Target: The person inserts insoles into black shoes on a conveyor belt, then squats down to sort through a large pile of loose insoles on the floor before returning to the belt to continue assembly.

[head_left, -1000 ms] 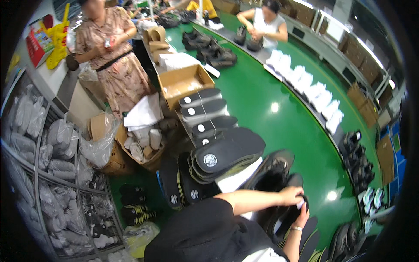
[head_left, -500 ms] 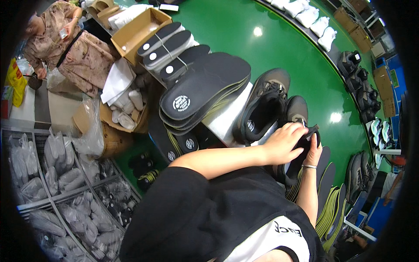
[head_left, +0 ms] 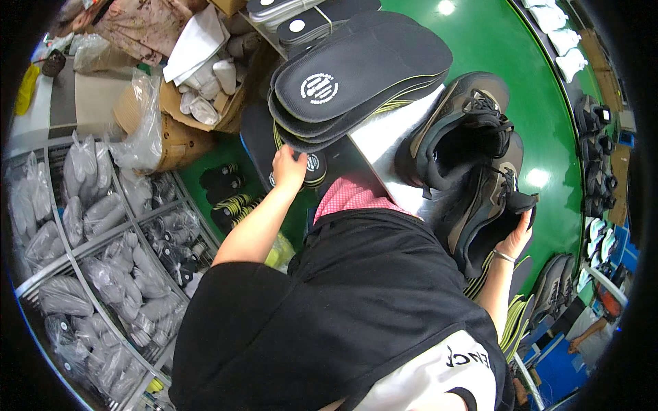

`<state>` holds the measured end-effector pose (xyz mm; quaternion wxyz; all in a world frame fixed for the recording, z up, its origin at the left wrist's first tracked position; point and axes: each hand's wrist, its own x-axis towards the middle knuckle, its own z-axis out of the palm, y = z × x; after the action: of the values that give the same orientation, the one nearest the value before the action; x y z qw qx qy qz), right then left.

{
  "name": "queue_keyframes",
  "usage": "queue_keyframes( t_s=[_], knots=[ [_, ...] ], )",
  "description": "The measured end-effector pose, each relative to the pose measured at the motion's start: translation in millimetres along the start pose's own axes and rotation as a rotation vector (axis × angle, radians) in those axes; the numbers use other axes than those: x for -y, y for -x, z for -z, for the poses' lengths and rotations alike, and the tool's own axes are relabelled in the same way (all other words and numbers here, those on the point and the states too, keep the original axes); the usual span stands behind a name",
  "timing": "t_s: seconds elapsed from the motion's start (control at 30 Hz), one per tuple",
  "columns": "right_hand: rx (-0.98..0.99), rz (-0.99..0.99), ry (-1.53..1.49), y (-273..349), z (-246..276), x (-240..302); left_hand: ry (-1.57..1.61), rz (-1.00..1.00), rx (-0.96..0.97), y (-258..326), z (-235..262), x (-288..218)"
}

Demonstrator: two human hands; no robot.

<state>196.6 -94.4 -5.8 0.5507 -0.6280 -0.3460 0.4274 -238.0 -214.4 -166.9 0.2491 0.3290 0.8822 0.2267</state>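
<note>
Two grey-brown and black lace-up shoes lie side by side on a shiny metal surface [head_left: 384,140]. My right hand [head_left: 515,240] holds the nearer shoe [head_left: 480,212] by its black tongue, thumb raised against it. The other shoe [head_left: 459,130] lies just beyond, its opening facing me. To the left is a stack of black insoles [head_left: 363,68] with yellow-green edges and a round white print on the top one. My left hand [head_left: 289,168] is at the heel end of this stack, beside lower insoles [head_left: 315,168], its thumb and fingers apart.
At left stands a divided rack [head_left: 68,253] of plastic-wrapped grey items. Behind it is a cardboard box [head_left: 181,147] with white and grey pieces. Banded insoles [head_left: 301,31] lie at the back. More shoes [head_left: 552,281] stand at right, by green floor.
My left hand has left the nearer shoe and moved left to the insoles. My right hand still holds the shoe's tongue. The view has shifted, showing more of the shoes' openings.
</note>
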Motion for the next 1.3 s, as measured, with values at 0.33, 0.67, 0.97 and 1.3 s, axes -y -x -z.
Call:
queue_keyframes(
  t_s=[0.33,0.67,0.97,1.3],
  knots=[
    [-0.044,0.041,0.028,2,-5,4,-0.181,0.435,-0.022,-3,-42,-46],
    [-0.092,0.012,0.067,9,1,3,0.627,0.026,-0.305,-9,23,-39],
    [-0.04,0.057,0.171,6,-3,1,1.049,-0.121,-0.704,-9,179,-70],
    [0.093,0.073,0.073,12,5,14,1.473,-0.59,1.452,51,180,-279]
  ],
)
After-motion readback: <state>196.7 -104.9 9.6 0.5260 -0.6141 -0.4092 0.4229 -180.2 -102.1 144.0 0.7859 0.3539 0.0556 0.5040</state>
